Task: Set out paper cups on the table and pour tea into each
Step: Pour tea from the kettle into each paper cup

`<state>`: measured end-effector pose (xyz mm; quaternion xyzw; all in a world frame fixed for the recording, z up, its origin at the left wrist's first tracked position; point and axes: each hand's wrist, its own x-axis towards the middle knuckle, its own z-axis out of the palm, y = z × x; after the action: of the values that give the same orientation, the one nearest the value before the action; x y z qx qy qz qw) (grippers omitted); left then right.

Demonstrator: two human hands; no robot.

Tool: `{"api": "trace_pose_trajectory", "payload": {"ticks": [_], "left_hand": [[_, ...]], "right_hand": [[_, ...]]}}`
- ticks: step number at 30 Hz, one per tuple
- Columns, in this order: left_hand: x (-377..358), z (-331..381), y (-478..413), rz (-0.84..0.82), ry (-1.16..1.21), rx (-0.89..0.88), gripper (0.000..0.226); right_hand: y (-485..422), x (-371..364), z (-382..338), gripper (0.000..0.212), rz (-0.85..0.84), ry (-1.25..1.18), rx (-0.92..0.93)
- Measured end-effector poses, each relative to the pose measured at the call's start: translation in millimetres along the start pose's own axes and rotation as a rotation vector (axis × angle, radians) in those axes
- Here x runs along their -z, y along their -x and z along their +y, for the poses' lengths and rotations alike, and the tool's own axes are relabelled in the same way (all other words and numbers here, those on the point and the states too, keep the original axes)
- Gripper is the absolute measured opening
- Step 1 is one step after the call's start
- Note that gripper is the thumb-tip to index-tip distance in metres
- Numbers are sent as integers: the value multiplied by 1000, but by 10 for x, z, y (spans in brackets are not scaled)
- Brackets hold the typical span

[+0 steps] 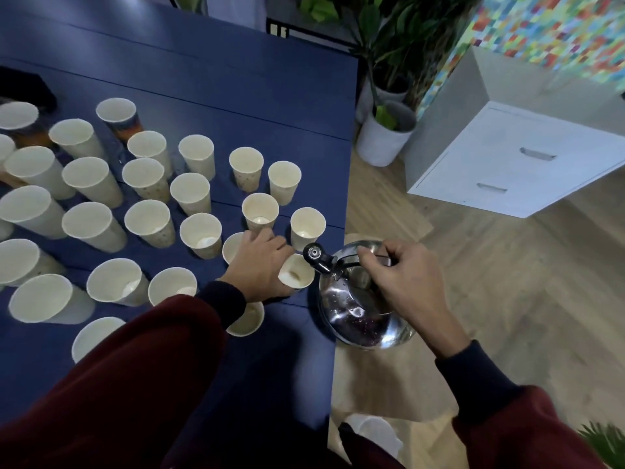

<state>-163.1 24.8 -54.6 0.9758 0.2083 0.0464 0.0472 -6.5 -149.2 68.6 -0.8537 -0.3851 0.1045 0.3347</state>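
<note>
While the left hand (260, 265) wraps its fingers and thumb round one paper cup (296, 275) near the right edge of the blue table (236, 96), the right hand (406, 279) grips the handle of a shiny steel kettle (362, 306). The kettle is held just beyond the table's edge, over the wooden floor (507, 282), and is tilted toward the left hand. Its black-capped spout (316, 255) sits right at the rim of the paper cup, on the cup's right side. Droplets cling to the kettle's polished body.

No brand or wording can be read anywhere. Some of the other cups (148, 221) carry speckled or orange-toned prints on their sides, but these are too blurred to make out.

These cups stand upright in loose rows across the table, spreading from the held cup to the left and away from the person. A pale pool shows in the bottom of a few of the ones nearest the left hand; one more stands partly hidden under the left wrist. Both arms wear dark red sleeves (135, 384) with darker cuffs.

A dark object (27, 93) lies at the table's far left. Past the right edge stand potted plants (385, 130), a white drawer cabinet (514, 164) and a wall of many-coloured tiles (558, 28).
</note>
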Motion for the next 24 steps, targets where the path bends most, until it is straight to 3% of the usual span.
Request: {"api": "trace_pose_trajectory", "payload": {"ticks": [12,24], "left_hand": [[-2,-38,37,64,53,-32,51],[-12,-89,48,-20,50,-18,63]], "right_hand": [[-12,-67,-53,49,-18,156,61],[15,-43,-5,50,-14,137,21]]}}
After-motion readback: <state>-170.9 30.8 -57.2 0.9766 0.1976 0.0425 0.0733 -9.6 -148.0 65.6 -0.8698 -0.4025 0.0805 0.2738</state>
